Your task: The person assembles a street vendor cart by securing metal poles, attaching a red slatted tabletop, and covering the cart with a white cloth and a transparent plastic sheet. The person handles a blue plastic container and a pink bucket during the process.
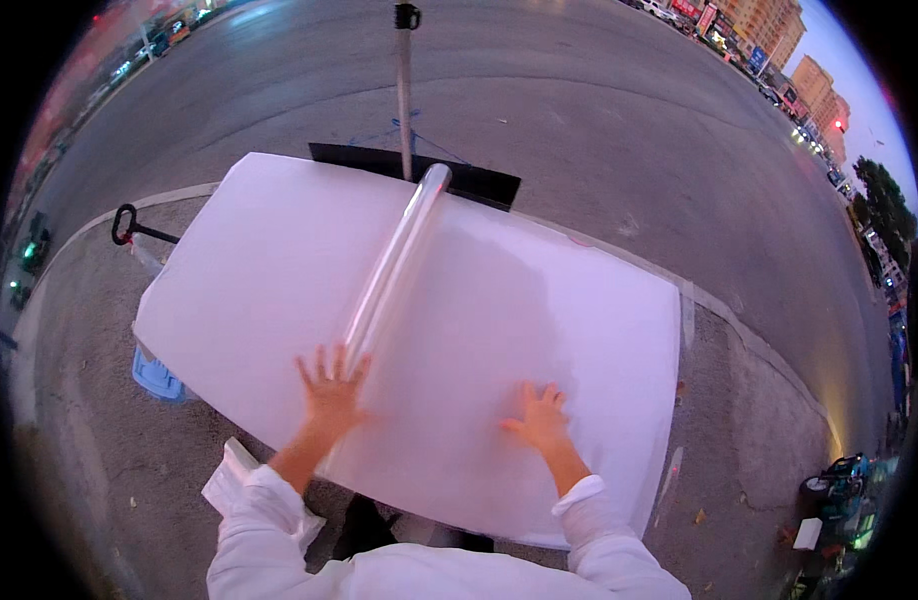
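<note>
A large white board or sheet-covered tabletop (269,250) spreads out in front of me. Across its middle lies a long, shiny roll of clear film (404,240), running from the far edge toward me. My left hand (333,400) is open, fingers spread over the near end of the roll; its palm hides that part. To the right, my right hand (541,418) is open too, its fingers fanned out at the white surface, and whether it presses down or hovers I cannot tell. Both hands hold nothing. A faint shadow falls beyond my right hand.
Behind the board's far edge stand a black panel (489,185) and an upright pole (405,100). A black handle (129,225) sticks out at the left, above a blue plastic stool or lid (159,376). A road curves past beyond. Parked vehicles (839,490) stand at right.
</note>
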Tool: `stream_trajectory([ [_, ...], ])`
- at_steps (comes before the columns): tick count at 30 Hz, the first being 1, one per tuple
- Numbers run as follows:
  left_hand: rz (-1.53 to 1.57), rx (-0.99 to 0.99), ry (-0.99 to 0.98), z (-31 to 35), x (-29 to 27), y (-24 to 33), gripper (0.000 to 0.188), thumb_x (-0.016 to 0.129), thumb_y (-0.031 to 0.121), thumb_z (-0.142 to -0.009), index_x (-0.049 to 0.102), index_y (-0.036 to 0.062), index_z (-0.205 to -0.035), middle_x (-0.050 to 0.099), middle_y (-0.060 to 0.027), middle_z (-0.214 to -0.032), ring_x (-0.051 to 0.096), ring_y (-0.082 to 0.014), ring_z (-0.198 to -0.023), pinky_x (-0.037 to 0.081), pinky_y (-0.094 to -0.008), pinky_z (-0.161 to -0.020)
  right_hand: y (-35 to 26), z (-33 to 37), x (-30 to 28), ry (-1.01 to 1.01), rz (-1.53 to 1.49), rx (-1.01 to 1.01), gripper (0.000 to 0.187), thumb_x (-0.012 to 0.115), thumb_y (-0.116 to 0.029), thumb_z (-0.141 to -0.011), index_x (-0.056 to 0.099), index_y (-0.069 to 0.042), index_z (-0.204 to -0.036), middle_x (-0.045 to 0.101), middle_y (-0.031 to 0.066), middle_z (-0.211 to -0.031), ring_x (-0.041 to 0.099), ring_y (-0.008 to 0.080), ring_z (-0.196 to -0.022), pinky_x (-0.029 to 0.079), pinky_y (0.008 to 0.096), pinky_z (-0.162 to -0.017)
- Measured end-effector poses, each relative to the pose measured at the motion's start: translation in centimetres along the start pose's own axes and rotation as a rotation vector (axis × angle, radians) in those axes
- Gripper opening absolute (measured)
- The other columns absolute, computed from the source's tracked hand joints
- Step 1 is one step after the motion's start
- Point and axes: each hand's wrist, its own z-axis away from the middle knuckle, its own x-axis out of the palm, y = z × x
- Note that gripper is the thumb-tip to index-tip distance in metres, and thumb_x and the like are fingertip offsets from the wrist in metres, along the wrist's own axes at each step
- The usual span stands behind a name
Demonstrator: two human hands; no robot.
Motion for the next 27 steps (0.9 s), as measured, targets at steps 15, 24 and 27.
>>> stream_trajectory([
  [15,0.299,0.160,-0.031,4.8,1.7,-11.7,0.083,0.068,0.055,-0.066,0.032,0.0338,-0.137,0.020,-0.0155,-0.146,0.017,-0.0352,-0.135,0.009,-0.0731,-0.096,0.3,-0.4,1.2,0.029,0.056,0.016,0.105,0.076,-0.053,-0.061,0.019,-0.022,-0.143,0.012,0.0259,-0.146,0.015,0.0479,-0.132,0.029,0.0533,-0.102],
  [24,-0.191,0.308,0.355,6.4,8.0,-7.7,0.074,0.067,0.047,-0.070,0.040,0.0222,-0.134,0.017,-0.0227,-0.145,0.015,-0.0375,-0.135,0.012,-0.0686,-0.099,1.9,-1.5,2.8,0.090,0.067,-0.089,0.101,0.076,-0.053,-0.062,0.028,-0.013,-0.141,0.022,0.0354,-0.138,0.021,0.0481,-0.130,0.025,0.0486,-0.105],
  [27,0.343,0.167,0.084,7.4,2.3,-10.8,0.077,0.068,0.044,-0.067,0.038,0.0245,-0.135,0.014,-0.0245,-0.145,0.015,-0.0417,-0.134,0.013,-0.0684,-0.099,2.1,-1.2,2.7,0.111,-0.006,-0.153,0.101,0.075,-0.055,-0.061,0.030,-0.012,-0.140,0.022,0.0362,-0.138,0.022,0.0473,-0.130,0.025,0.0483,-0.105],
])
